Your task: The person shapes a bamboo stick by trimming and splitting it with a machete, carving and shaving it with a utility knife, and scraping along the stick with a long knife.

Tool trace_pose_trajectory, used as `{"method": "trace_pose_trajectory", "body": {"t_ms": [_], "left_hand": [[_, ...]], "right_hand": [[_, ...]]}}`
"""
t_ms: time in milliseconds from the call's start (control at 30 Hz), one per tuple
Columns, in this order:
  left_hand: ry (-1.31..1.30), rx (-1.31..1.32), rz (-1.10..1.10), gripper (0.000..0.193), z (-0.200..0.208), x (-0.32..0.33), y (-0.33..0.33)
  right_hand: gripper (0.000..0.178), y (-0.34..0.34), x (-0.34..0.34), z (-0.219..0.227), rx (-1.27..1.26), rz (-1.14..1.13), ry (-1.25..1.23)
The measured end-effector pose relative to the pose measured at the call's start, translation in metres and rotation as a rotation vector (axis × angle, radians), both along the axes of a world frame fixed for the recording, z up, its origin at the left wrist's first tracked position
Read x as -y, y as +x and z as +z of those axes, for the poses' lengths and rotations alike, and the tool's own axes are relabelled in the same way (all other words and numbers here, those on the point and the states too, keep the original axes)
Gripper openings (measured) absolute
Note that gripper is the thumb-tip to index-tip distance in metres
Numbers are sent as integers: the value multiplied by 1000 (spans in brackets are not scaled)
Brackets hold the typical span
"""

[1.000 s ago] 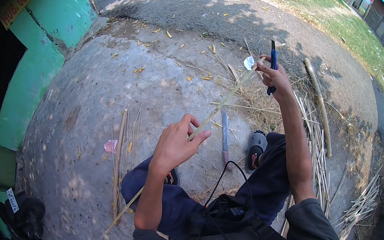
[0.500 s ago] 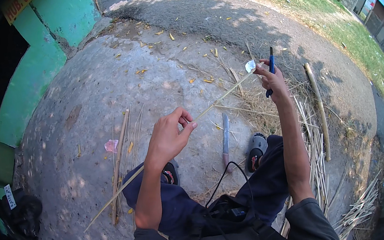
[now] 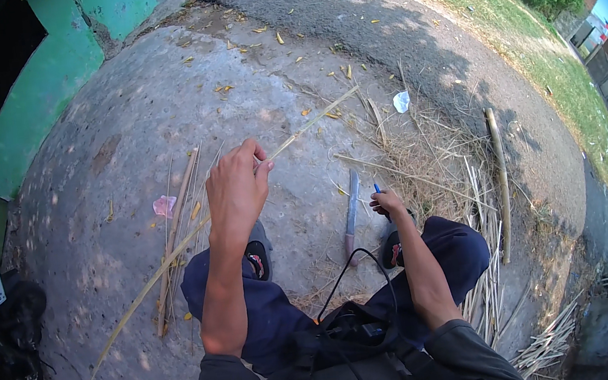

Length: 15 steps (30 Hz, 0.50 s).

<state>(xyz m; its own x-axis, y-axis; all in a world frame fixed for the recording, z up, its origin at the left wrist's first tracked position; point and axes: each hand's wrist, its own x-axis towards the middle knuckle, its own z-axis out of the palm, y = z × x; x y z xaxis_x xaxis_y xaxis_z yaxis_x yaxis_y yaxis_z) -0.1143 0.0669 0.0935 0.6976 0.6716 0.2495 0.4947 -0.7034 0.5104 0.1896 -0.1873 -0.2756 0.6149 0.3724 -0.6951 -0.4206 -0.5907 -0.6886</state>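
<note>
My left hand (image 3: 237, 192) is closed around a long, thin bamboo strip (image 3: 150, 285). One end of the strip slants up past my fingers, and the other trails down to the left past my forearm. In my right hand (image 3: 389, 201), lowered near my right shoe, is a blue utility knife (image 3: 377, 189); most of it is hidden by the fingers. Between my feet lies a long-bladed knife (image 3: 353, 213) on the concrete, just left of my right hand.
Split bamboo strips (image 3: 484, 244) are heaped at my right, beside a thicker pole (image 3: 500, 181) and fibrous shavings (image 3: 416, 142). More sticks (image 3: 177, 240) lie at left, near a pink scrap (image 3: 164, 206). Further off are a white scrap (image 3: 401, 102) and a green wall (image 3: 45, 123).
My right hand has come away from the strip's far end and dropped down toward my right foot with the utility knife. My left hand, still gripping the strip, has shifted slightly left and up.
</note>
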Motion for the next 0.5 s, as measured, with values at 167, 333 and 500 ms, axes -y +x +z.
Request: {"method": "trace_pose_trajectory", "body": {"t_ms": [167, 333, 500], "left_hand": [[-42, -49, 6, 18, 3, -3, -8], [-70, 26, -37, 18, 1, 3, 5], [-80, 0, -4, 18, 6, 1, -14]], "right_hand": [[28, -84, 40, -101, 146, 493, -387], [32, -115, 48, -124, 167, 675, -461], [40, -153, 19, -133, 245, 754, -448]]}}
